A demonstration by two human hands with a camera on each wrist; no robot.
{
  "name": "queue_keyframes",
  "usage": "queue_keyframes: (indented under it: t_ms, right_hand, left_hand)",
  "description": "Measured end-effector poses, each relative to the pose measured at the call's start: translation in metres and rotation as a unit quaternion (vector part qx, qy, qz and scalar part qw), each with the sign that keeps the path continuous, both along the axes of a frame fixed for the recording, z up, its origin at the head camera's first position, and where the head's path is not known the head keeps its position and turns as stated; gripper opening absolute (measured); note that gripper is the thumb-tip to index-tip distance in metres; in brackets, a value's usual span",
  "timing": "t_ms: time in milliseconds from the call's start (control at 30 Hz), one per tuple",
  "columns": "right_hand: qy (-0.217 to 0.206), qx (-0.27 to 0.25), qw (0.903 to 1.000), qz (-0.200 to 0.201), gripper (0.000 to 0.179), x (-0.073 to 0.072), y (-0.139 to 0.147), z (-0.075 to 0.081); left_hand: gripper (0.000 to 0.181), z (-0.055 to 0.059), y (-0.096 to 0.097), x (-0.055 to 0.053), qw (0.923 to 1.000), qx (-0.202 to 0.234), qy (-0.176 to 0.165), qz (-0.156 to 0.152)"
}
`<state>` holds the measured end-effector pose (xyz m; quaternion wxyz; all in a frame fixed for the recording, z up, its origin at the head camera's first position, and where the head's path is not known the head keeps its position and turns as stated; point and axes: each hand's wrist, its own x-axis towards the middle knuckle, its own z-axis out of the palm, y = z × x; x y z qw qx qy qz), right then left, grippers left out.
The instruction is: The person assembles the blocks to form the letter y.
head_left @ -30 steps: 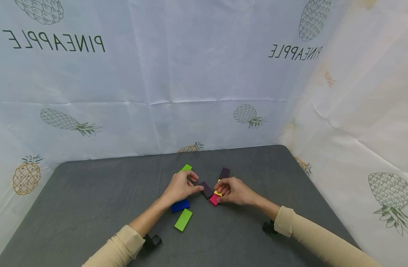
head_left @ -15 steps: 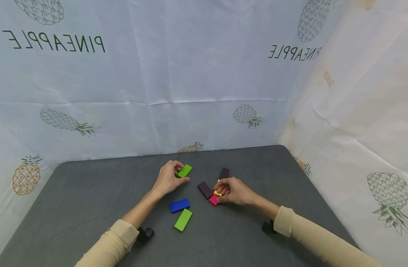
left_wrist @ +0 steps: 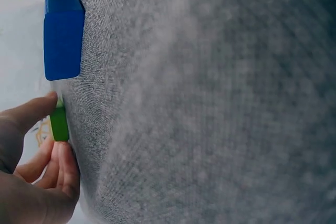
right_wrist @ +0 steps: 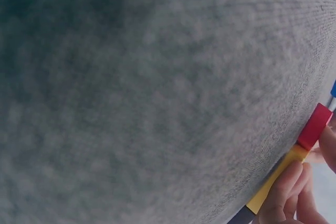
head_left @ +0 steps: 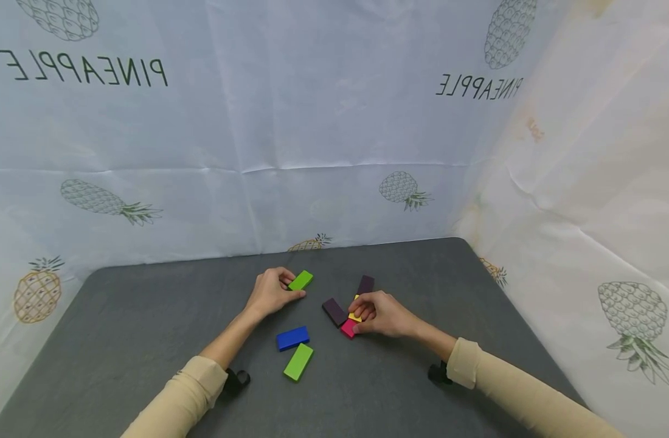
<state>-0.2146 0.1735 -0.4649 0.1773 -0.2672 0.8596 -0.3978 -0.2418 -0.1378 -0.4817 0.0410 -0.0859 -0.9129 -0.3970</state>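
My left hand (head_left: 269, 293) pinches a green block (head_left: 301, 280) by its ends at the far middle of the table; in the left wrist view, thumb and fingertips sit on opposite ends of it. My right hand (head_left: 386, 313) curls over a slanting row, its thumb against the red block (right_wrist: 315, 126) and its fingers along the yellow block (right_wrist: 275, 184). A dark purple block (head_left: 365, 284) continues that row at its far end. Another dark purple block (head_left: 334, 311) leans off the red end at an angle, forming a V. My right fingers partly hide the yellow and red blocks.
Closer to me lie a blue block (head_left: 293, 338) and a second green block (head_left: 298, 362), corner to corner. Everything rests on a dark grey cloth-covered table (head_left: 148, 340). A pineapple-print curtain (head_left: 312, 121) closes off the back and sides.
My left hand has left the angled dark purple block, moved left and away from me, and taken hold of the far green block. My right hand has stayed at the row.
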Motion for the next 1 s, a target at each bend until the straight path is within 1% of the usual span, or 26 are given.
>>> queue_keyframes:
  t_ms: [200, 333, 433, 567, 800, 867, 1000]
  right_hand:
    - [0.003, 0.002, 1.0000, 0.000, 0.033, 0.0000, -0.0006, 0.0005]
    - [0.002, 0.001, 1.0000, 0.002, 0.034, -0.0001, -0.0005, 0.0005]
    - [-0.001, 0.001, 1.0000, 0.002, 0.034, -0.0004, -0.0004, 0.0004]
    - [-0.005, 0.001, 1.0000, -0.001, 0.034, -0.0009, -0.0006, 0.0003]
    - [-0.007, 0.000, 1.0000, -0.002, 0.034, -0.0016, -0.0008, -0.0007]
    - [-0.007, 0.000, 1.0000, -0.002, 0.034, -0.0016, -0.0006, -0.0009]
    - [-0.005, -0.002, 1.0000, 0.001, 0.034, -0.0011, -0.0004, -0.0007]
  left_hand:
    - [0.030, -0.0008, -0.0023, -0.0017, 0.9999, 0.009, 0.000, -0.005]
    - [0.027, -0.0002, -0.0025, -0.0009, 0.9998, 0.013, 0.004, -0.017]
    - [0.027, 0.0015, -0.0027, -0.0001, 0.9990, 0.013, 0.003, -0.042]
    - [0.027, 0.0038, -0.0039, 0.0003, 0.9963, 0.009, -0.002, -0.085]
    - [0.027, 0.0016, -0.0082, -0.0035, 0.9872, -0.002, -0.002, -0.160]
    - [0.027, 0.0011, -0.0089, -0.0046, 0.9847, -0.003, -0.003, -0.174]
    - [0.027, 0.0007, -0.0099, -0.0061, 0.9814, -0.007, 0.002, -0.192]
